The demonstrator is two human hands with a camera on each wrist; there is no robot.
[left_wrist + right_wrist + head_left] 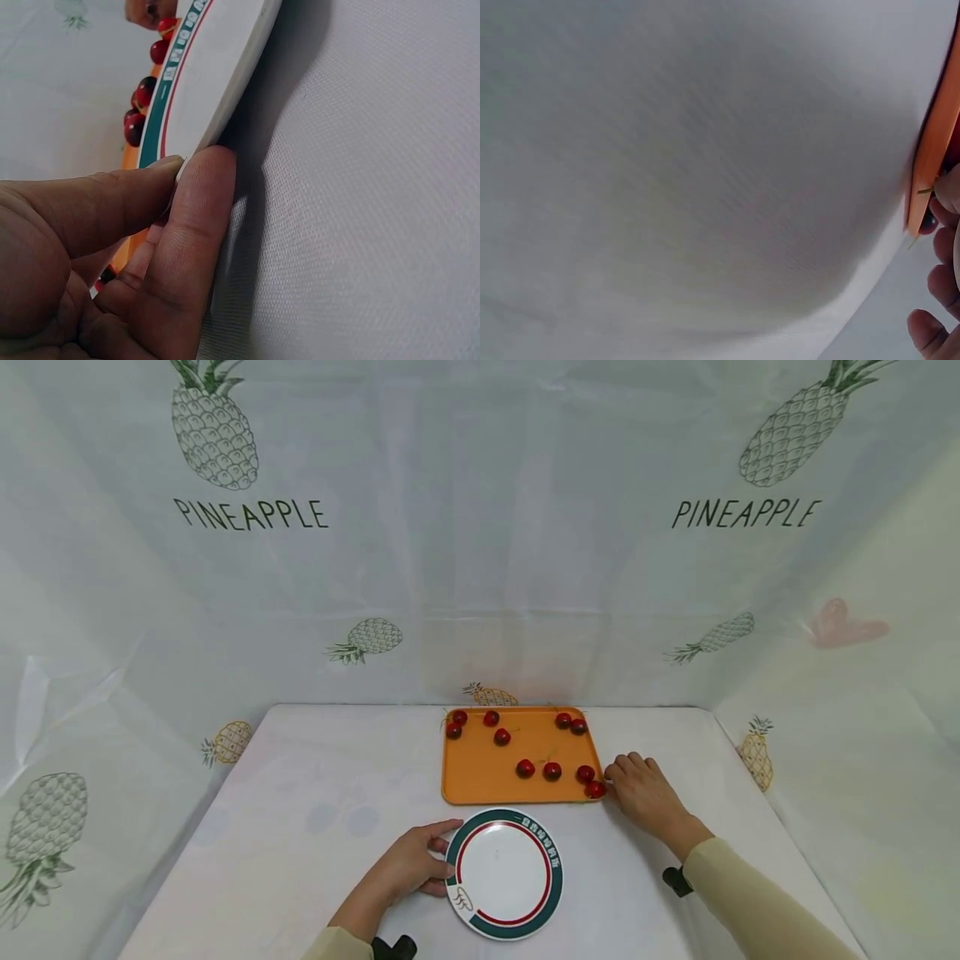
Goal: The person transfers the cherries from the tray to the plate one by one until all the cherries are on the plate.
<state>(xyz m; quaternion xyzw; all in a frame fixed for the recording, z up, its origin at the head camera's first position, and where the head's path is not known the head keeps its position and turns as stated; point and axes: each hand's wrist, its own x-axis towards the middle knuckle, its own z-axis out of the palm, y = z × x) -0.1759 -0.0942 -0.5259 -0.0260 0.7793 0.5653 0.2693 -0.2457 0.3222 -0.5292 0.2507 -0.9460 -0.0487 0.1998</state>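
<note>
My left hand [412, 864] pinches the left rim of a round white plate [504, 872] with a green border and a red ring. In the left wrist view, the thumb [112, 202] lies on the upper face and a finger is under the rim. An orange tray [480, 777] behind the plate bears several dark red cherries. At its right front corner, my right hand [643, 793] has its fingertips on a cherry [595, 789]. A thin green stem [926, 190] pokes out at the thumb and finger in the right wrist view; the palm is out of frame.
More cherries lie at the tray's back left, among them one cherry [491, 718], and at its back right. A white cloth [315, 793] covers the table, and a pineapple-printed curtain [480, 527] hangs behind and at both sides.
</note>
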